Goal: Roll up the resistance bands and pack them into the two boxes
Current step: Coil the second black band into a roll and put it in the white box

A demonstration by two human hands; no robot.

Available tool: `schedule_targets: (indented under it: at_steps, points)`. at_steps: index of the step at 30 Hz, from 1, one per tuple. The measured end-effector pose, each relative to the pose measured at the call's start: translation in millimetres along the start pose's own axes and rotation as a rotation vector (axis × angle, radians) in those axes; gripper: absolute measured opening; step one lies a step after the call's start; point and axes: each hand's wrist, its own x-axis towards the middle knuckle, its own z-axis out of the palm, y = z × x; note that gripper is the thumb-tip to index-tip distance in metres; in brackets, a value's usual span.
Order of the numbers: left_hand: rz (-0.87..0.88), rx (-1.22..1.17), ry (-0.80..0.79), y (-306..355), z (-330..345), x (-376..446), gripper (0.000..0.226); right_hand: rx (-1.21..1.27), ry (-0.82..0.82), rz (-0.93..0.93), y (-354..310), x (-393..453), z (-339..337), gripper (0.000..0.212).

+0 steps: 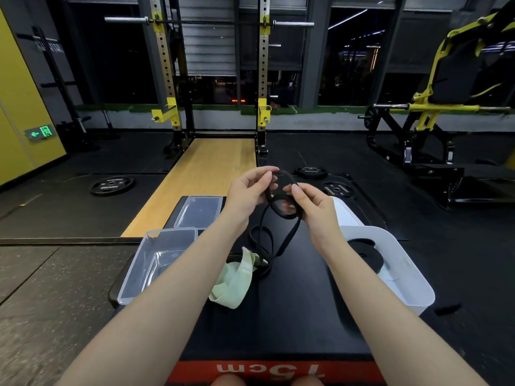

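Both my hands are up over the far part of the black desk [292,316], pinching one black resistance band [281,207]. My left hand [248,190] has thumb and fingers closed on the upper left of a small loop; my right hand [312,204] closes on the loop's right side, its thumb on top. This grip is a fingertip pinch, not a full fist. The rest of the band hangs from the loop and trails in slack coils onto the desk below my hands.

I count two boxes. A clear box [156,263] sits below and left of my left hand, at the desk's left edge, with a clear lid [199,211] lying flat just beyond it. A white box [401,274] sits below and right of my right hand, and one coiled black band [366,257] lies inside it. My right forearm partly covers its near wall.

Between my forearms a pale green band [234,282] lies crumpled on the desk, touching the trailing black coils.

Three black weight plates [112,185] lie on the floor: one far left, two just beyond my right hand.
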Motion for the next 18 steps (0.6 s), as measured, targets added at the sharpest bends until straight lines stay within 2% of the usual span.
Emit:
schedule_targets:
  at_steps: [7,18]
  points:
    - [0.024,0.083,0.051,9.3,1.1,-0.7,0.016,-0.007,-0.016,0.052,8.6,-3.0,-1.8,0.017]
    - [0.093,-0.016,-0.029,36.5,16.3,7.4,0.015,0.014,-0.044,0.053,-1.8,-8.8,0.4,0.021]
